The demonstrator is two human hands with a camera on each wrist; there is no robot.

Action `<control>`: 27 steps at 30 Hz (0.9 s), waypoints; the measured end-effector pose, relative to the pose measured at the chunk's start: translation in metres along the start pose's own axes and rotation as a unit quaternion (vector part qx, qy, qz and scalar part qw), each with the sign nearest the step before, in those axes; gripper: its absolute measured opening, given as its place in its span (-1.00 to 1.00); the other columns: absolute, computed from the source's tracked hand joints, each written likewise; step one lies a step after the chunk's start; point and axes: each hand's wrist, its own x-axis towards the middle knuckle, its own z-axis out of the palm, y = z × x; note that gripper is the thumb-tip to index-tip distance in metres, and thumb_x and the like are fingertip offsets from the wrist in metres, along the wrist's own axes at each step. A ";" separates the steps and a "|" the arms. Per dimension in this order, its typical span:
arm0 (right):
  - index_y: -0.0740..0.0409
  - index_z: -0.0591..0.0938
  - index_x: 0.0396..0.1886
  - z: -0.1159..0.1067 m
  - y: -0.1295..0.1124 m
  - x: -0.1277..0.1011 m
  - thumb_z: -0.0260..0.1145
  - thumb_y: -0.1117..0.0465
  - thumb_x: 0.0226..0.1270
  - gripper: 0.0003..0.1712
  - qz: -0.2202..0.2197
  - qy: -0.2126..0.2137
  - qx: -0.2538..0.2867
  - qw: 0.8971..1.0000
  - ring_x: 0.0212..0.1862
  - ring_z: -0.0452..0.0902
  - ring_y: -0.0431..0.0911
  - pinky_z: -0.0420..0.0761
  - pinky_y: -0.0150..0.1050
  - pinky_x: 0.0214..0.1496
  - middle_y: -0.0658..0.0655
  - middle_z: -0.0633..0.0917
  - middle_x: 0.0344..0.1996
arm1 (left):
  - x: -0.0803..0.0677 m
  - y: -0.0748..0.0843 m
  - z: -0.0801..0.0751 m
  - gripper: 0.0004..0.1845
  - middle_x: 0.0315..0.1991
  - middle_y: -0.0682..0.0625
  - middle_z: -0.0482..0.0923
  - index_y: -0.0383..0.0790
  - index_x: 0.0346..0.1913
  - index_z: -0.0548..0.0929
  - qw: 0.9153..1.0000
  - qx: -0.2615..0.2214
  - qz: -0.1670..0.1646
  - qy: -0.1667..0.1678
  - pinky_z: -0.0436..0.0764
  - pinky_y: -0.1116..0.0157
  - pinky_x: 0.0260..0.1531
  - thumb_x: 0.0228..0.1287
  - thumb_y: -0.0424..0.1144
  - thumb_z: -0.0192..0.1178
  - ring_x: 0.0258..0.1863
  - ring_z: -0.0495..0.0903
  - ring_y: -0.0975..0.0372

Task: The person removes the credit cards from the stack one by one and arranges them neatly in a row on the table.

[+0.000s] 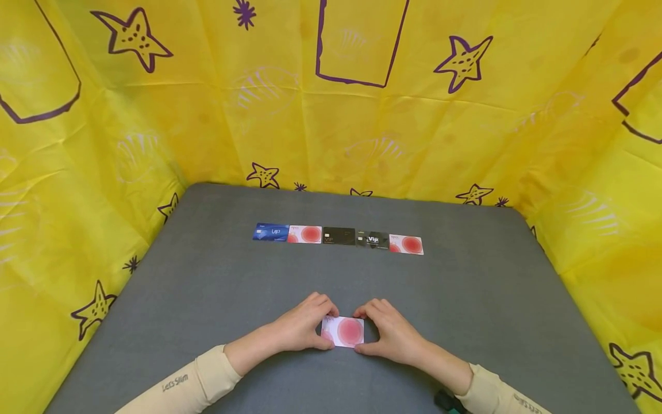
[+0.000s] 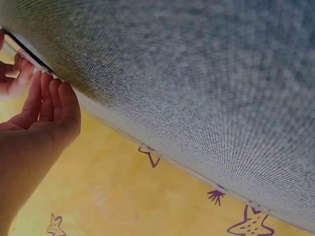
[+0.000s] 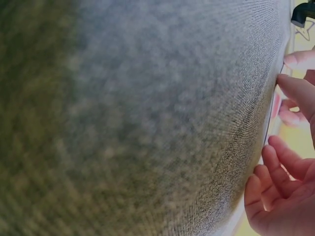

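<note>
A white bank-style card (image 1: 342, 332) with a large red circle lies flat near the front middle of the grey table. My left hand (image 1: 305, 325) pinches its left end between the fingers at the far corner and the thumb at the near one. At the opposite end, my right hand (image 1: 391, 333) has fingertips at the far corner and its thumb at the near right corner. In the left wrist view, the left hand (image 2: 47, 115) appears with fingertips at the card's edge. The right wrist view has the right hand (image 3: 288, 184) at its right border, close to the tabletop.
Farther back lies a row of several cards: a blue VIP card (image 1: 271, 232), a red-circle card (image 1: 305, 234), a black card (image 1: 338, 236), a dark Vip card (image 1: 372, 240) and another red-circle card (image 1: 406, 244). Yellow patterned cloth (image 1: 289, 126) surrounds the table (image 1: 465, 287). A dark object (image 1: 449, 401) sits beside the right sleeve.
</note>
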 end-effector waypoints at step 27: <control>-0.05 0.60 -0.14 0.001 -0.003 -0.001 0.62 -0.09 -0.18 -0.42 -0.031 0.033 -0.052 0.998 -0.19 0.41 -0.26 0.49 -0.27 -0.15 -0.18 0.59 -0.22 | 0.000 0.003 0.003 -0.48 -0.17 0.08 0.51 -0.18 -0.07 0.57 0.999 0.020 0.019 0.024 0.47 0.39 -0.07 -0.12 -0.09 0.50 -0.14 0.39 0.29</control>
